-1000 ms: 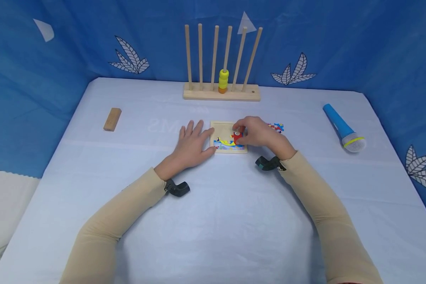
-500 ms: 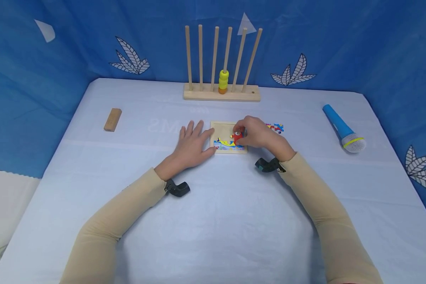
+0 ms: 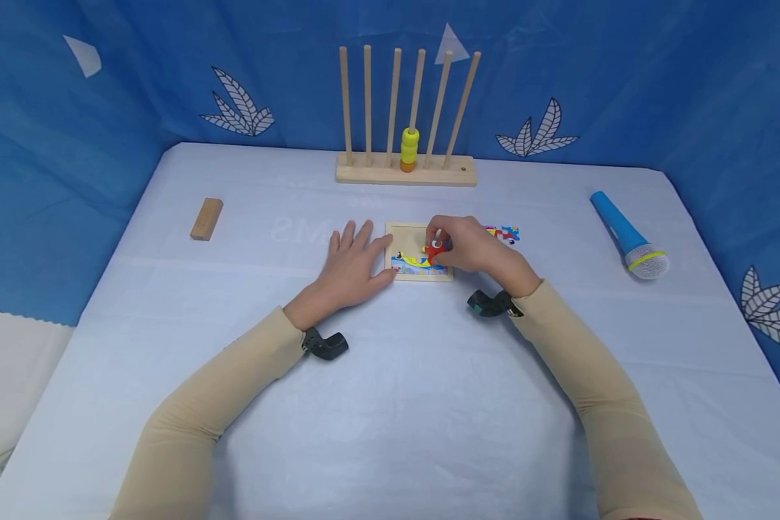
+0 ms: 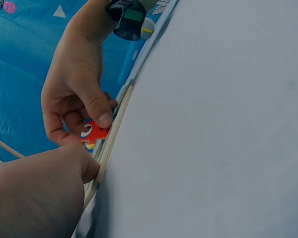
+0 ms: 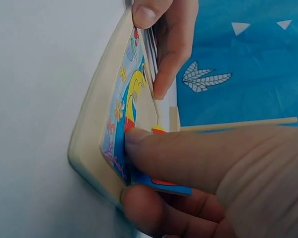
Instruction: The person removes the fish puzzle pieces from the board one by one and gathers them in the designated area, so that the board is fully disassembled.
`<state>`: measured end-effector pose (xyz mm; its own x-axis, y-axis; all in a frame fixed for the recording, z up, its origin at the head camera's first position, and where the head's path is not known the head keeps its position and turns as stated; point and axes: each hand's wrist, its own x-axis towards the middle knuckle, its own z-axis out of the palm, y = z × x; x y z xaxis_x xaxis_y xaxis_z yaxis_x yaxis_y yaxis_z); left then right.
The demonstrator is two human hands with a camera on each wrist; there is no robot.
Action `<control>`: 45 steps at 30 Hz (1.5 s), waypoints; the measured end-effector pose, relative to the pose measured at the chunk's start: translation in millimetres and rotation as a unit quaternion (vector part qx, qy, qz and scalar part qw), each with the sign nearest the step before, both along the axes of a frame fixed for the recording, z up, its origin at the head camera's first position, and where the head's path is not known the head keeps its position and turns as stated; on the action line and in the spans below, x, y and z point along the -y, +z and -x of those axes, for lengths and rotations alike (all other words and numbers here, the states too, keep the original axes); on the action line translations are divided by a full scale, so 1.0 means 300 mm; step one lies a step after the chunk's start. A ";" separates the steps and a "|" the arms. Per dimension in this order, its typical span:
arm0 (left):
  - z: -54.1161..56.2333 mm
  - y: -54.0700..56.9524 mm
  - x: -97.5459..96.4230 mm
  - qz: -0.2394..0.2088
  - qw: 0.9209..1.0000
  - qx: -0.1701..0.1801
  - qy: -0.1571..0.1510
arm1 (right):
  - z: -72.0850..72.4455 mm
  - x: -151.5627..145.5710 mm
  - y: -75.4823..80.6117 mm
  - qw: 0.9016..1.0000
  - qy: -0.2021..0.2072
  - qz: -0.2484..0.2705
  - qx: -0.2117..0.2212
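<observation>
My right hand (image 3: pixel 471 245) pinches a red puzzle piece (image 3: pixel 434 249) between thumb and fingers, over the right side of a small wooden puzzle tray (image 3: pixel 406 237). In the left wrist view the red piece (image 4: pixel 95 133) stands tilted up from the tray. Along the tray's lower part lies a printed strip (image 5: pixel 120 106) with a yellow shape and sea plants. My left hand (image 3: pixel 351 267) lies with spread fingers on the table, its thumb and index fingertip at the tray's left rim. More colourful puzzle pieces (image 3: pixel 508 233) lie beyond my right hand, partly hidden by it.
A wooden rack (image 3: pixel 390 173) with several upright pegs and a stack of yellow and orange beads (image 3: pixel 409 149) stands at the back. On the left is a wooden block (image 3: pixel 206 219); a blue toy microphone (image 3: pixel 629 235) lies on the right. Blue cloth hangs behind the table.
The fingers of my right hand have shifted slightly, and the red piece now looks more tilted over the tray. My left hand stays in place.
</observation>
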<state>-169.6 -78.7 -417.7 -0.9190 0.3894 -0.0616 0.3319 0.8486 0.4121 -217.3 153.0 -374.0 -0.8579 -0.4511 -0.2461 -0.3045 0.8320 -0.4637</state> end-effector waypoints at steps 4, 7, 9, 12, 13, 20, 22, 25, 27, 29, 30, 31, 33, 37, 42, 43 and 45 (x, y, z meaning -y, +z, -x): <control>0.002 -0.003 0.000 0.003 1.000 -0.001 0.000 | 0.000 -0.005 0.004 1.000 0.011 0.002 -0.002; 0.004 -0.005 -0.001 0.006 1.000 -0.001 0.002 | 0.003 -0.009 0.003 1.000 0.016 0.005 -0.002; 0.003 -0.003 -0.001 0.006 1.000 0.002 0.003 | 0.006 -0.012 0.000 1.000 0.020 0.009 -0.005; 0.003 0.001 -0.003 0.005 1.000 0.009 0.005 | 0.007 -0.015 -0.003 1.000 0.025 0.015 -0.009; 0.003 0.003 -0.003 0.004 1.000 0.011 0.006 | 0.008 -0.016 -0.004 0.999 0.026 0.017 -0.009; 0.003 0.004 -0.005 0.006 1.000 0.014 0.008 | 0.010 -0.017 -0.008 0.999 0.027 0.015 -0.006; 0.002 0.004 -0.005 0.007 1.000 0.012 0.008 | 0.010 -0.018 -0.006 1.000 0.026 0.014 -0.006; 0.002 0.003 -0.005 0.009 1.000 0.010 0.007 | 0.011 -0.021 -0.004 1.000 0.026 0.015 -0.005; 0.001 0.001 -0.004 0.010 1.000 0.008 0.007 | 0.013 -0.024 -0.002 0.999 0.028 0.016 -0.004; 0.002 0.000 -0.004 0.011 1.000 0.007 0.007 | 0.014 -0.029 0.002 0.999 0.032 0.020 -0.006; 0.002 0.000 -0.004 0.012 1.000 0.006 0.006 | 0.013 -0.033 0.007 0.999 0.034 0.023 -0.006; 0.002 0.001 -0.004 0.011 1.000 0.005 0.006 | 0.014 -0.038 0.011 0.999 0.034 0.027 -0.008; 0.002 0.003 -0.006 0.009 1.000 0.004 0.007 | 0.015 -0.055 0.021 0.999 0.034 0.037 -0.017; 0.004 0.006 -0.011 0.004 1.000 0.004 0.007 | 0.014 -0.116 0.045 0.997 0.005 0.058 -0.041; 0.005 0.002 -0.012 0.007 1.000 0.007 0.009 | 0.002 -0.235 0.056 0.995 -0.052 0.061 -0.059; 0.005 0.002 -0.012 0.007 1.000 0.008 0.010 | 0.000 -0.259 0.055 0.994 -0.062 0.060 -0.060; 0.004 0.002 -0.010 0.009 1.000 0.007 0.012 | -0.004 -0.302 0.054 0.994 -0.082 0.056 -0.055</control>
<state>-170.8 -75.8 -417.2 -0.9270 0.3658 -0.0821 0.3054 0.8637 0.4009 -216.2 243.7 -357.9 -0.9410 -0.3226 -0.1026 -0.2237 0.8201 -0.5267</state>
